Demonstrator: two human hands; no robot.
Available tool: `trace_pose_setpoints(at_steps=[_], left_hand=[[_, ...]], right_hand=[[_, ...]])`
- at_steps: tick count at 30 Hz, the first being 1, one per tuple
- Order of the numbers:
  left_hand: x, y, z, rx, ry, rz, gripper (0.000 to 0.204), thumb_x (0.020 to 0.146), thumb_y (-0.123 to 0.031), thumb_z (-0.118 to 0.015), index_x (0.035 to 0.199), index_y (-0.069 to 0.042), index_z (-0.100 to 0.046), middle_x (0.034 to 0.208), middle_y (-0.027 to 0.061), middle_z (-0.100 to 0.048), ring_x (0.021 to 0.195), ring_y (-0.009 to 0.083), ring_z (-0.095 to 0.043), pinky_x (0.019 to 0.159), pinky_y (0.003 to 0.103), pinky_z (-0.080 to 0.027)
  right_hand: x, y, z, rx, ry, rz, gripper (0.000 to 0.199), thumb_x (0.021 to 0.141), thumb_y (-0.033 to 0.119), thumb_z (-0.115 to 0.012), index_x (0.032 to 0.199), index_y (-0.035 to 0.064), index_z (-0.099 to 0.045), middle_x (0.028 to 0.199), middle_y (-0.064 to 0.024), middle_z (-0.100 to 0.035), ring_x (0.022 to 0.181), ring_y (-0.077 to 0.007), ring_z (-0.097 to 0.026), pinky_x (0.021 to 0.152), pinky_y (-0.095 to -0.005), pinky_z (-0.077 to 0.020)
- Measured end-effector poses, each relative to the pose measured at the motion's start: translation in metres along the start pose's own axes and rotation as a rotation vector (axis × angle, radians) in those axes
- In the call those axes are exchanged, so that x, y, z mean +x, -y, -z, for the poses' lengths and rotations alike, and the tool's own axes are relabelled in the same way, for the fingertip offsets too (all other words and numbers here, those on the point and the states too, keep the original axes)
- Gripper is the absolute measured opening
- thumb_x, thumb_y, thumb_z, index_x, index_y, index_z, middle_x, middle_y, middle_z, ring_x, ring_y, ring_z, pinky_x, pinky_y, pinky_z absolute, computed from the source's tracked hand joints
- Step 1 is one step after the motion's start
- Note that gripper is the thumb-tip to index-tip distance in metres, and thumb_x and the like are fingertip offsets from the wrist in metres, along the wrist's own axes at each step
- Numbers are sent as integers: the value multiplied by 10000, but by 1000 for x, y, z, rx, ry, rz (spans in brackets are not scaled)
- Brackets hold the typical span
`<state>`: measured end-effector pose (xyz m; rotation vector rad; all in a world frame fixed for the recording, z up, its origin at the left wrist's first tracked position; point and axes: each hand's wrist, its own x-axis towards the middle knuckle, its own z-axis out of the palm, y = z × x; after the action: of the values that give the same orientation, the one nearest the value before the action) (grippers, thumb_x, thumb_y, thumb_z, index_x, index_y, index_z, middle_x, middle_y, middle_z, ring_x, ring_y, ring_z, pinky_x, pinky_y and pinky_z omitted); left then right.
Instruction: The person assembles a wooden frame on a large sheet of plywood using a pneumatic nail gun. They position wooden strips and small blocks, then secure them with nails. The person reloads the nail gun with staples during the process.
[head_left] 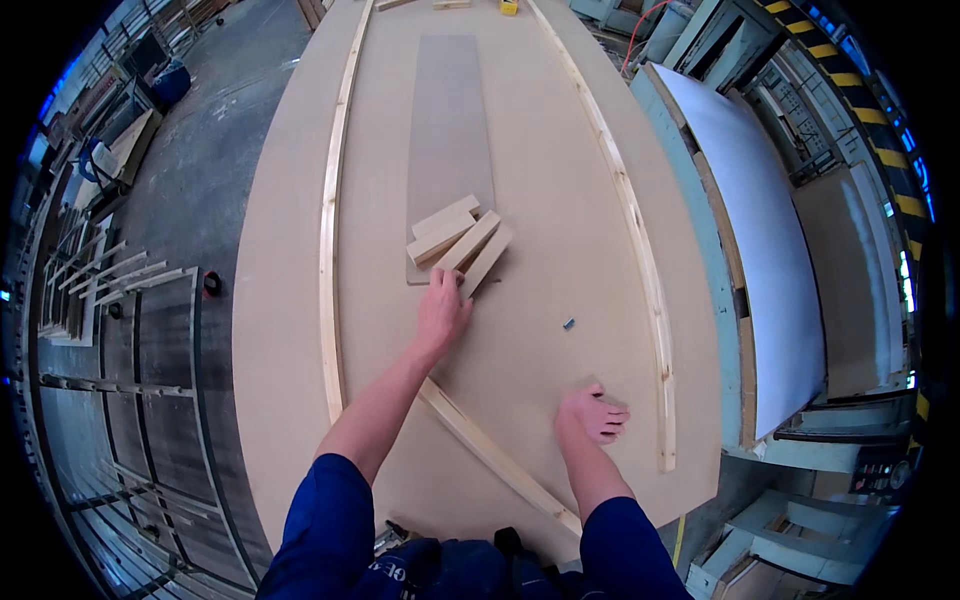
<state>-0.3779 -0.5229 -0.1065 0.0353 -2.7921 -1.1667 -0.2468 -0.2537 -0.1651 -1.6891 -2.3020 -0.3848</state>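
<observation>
Near the middle of the broad tan board (540,150), the left hand (443,312) has its fingers curled against the near ends of several short wooden blocks (484,238); whether it grips one firmly, I cannot tell. These blocks lie loosely fanned and overlapping at the near end of a long, thin greyish-brown panel (448,110), which lies flat on the board and runs away from the person. Well to the right, the right hand (593,414) is open and empty, its fingers loosely extended; whether it touches the board is unclear. Between the hands and farther out lies a small metallic piece (569,323). Long pale wooden strips frame the work: a left strip (330,220), a right strip (630,210), and a diagonal strip (490,455) in front of the person. At the far edge sits a small yellow object (509,6). Beyond the board on the left, grey floor (235,90) stretches past a dark metal rack (196,350) and a blue container (172,84). On the right, a large white sheet (752,220) lies on pale green framework, below a beam (870,112) striped yellow and black.
</observation>
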Motion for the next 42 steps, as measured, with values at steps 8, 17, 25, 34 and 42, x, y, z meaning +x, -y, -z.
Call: trace_pose_setpoints(at_steps=[8, 17, 25, 34, 42], left_hand=[[-24, -15, 26, -990, 579, 667, 219, 925, -180, -702, 976, -5, -581, 728, 89, -635, 659, 221, -675, 614, 350, -573], [41, -43, 109, -967, 887, 599, 274, 1007, -293, -624, 1087, -32, -606, 879, 122, -692, 751, 219, -686, 642, 318, -578], [179, -93, 80, -416, 199, -105, 722, 935, -165, -732, 1542, 14, -385, 1416, 224, -571, 1328, 308, -566, 1095, 406, -497], [105, -13, 42, 414, 189, 141, 1129, 653, -419, -896, 1572, -76, -338, 1575, 147, -374, 1433, 389, -393, 1168, 556, -360], [94, 21, 27, 376, 184, 80, 1111, 608, -343, -896, 1522, -35, -345, 1419, 201, -462, 1278, 405, -482, 1099, 455, -448]], right_hand=[[-1, -5, -5, 30, -2, -48, 787, 853, 458, -546, 1465, -30, -458, 1514, -163, -473, 1351, -400, -452, 1146, -548, -338], [-1, -3, -4, -14, 14, -137, 788, 849, 455, -554, 1462, -30, -460, 1509, -164, -476, 1348, -403, -459, 1143, -550, -346], [2, 0, -4, -9, 20, -116, 778, 852, 452, -548, 1456, -31, -462, 1499, -166, -480, 1335, -406, -464, 1151, -559, -335], [2, -3, -8, 43, -14, -123, 769, 847, 450, -565, 1433, -40, -476, 1461, -168, -503, 1320, -415, -463, 1142, -553, -339], [0, -3, -3, 11, 13, -116, 771, 858, 456, -553, 1442, -40, -463, 1485, -169, -464, 1332, -414, -443, 1146, -554, -328]])
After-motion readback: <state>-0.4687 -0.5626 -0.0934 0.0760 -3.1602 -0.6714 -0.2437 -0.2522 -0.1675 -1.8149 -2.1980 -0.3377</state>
